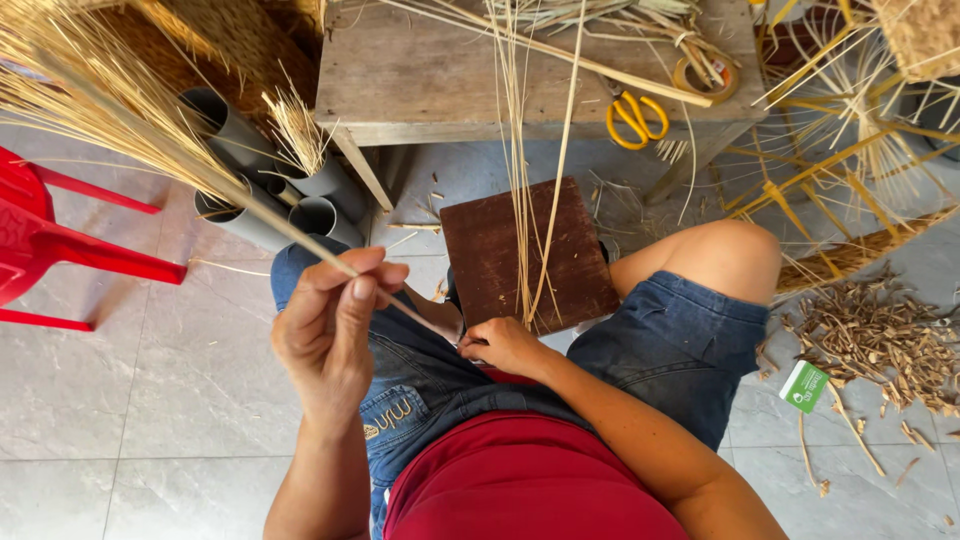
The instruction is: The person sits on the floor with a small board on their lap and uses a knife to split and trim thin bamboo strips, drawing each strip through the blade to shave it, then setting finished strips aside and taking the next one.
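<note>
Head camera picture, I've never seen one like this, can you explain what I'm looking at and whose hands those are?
This single view comes from a camera worn on a person's head, looking down at their own lap. No machine here, only two bare hands. The left hand pinches a long thin pale straw stalk between its fingers. The right hand rests low at the lap, closed on the stalk's lower end, as far as I can tell. Between the knees lies a dark brown square wooden board with pale strands across it. Beyond stands a worn wooden table carrying yellow-handled scissors.
</note>
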{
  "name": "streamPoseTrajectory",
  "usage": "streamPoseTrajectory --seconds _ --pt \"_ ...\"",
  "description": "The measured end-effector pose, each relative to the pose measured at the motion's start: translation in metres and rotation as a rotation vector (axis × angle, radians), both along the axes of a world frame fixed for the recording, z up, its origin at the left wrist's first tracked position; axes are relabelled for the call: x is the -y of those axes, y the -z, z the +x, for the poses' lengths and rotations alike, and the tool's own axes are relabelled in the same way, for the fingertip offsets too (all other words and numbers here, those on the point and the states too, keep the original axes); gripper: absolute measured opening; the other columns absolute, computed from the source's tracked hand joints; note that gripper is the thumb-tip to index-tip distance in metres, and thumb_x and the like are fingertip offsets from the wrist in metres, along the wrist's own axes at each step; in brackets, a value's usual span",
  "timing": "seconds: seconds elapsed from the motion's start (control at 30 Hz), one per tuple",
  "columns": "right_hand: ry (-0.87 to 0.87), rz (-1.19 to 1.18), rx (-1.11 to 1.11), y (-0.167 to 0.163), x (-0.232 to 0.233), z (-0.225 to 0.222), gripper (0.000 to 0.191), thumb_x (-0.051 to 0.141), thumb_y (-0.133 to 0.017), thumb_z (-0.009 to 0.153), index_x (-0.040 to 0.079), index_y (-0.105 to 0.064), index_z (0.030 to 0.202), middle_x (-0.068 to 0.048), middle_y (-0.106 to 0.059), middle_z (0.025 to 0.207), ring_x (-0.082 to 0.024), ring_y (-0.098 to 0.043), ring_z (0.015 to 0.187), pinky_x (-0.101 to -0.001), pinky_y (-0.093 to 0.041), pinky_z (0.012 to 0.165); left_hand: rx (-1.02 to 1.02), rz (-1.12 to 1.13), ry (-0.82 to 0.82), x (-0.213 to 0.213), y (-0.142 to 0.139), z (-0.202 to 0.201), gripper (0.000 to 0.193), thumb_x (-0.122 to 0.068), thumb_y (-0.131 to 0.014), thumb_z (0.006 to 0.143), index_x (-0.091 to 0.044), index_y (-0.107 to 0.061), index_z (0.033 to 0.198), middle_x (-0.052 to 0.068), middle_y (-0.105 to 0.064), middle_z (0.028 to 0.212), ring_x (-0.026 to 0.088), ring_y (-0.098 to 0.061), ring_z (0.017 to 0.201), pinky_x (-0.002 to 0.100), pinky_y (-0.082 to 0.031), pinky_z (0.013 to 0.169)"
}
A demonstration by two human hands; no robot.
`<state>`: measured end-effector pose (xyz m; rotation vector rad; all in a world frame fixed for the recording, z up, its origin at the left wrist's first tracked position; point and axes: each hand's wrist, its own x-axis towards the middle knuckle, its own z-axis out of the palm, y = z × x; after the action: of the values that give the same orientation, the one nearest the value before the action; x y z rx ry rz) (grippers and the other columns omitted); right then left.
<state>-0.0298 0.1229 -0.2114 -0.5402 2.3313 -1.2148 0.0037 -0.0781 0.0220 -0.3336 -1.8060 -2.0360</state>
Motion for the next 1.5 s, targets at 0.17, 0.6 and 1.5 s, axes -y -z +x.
streamPoseTrajectory --seconds 0.17,0.6,1.5 --pt "-0.055 0.054 -0.015 0.010 -0.002 0.001 0.023 0.026 -0.075 0.085 0.012 -0.080 0.101 -0.013 -0.077 0.090 -0.028 -0.075 0.083 -0.0370 -0.057 0.079 -0.082 -0.071 -0.071 -0.001 -0.013 0.013 0.022 -0.008 -0.060 0.112 0.005 -0.062 0.129 0.011 -0.073 0.108 0.012 -0.071 0.096 0.023 -0.055 0.085" --pt "0.089 -0.099 -0.087 0.015 -0.002 -0.006 0.026 0.029 -0.071 0.090 0.008 -0.078 0.104 -0.013 -0.079 0.093 -0.025 -0.078 0.086 -0.0343 -0.058 0.079 -0.225 -0.010 -0.190 -0.001 -0.047 0.010 0.018 -0.005 -0.066 0.116 0.008 -0.061 0.127 0.015 -0.071 0.111 0.019 -0.075 0.093 0.026 -0.058 0.088" --pt "0.157 -1.057 0.107 -0.222 -0.058 0.055 0.064 0.020 -0.059 0.109 0.005 -0.029 0.164 -0.017 -0.067 0.093 -0.014 -0.055 0.070 -0.0250 -0.047 0.065 -0.156 -0.622 0.180 -0.044 0.026 -0.010 0.031 -0.002 -0.072 0.094 -0.010 -0.064 0.123 0.006 -0.069 0.090 0.023 -0.071 0.078 0.034 -0.056 0.067"
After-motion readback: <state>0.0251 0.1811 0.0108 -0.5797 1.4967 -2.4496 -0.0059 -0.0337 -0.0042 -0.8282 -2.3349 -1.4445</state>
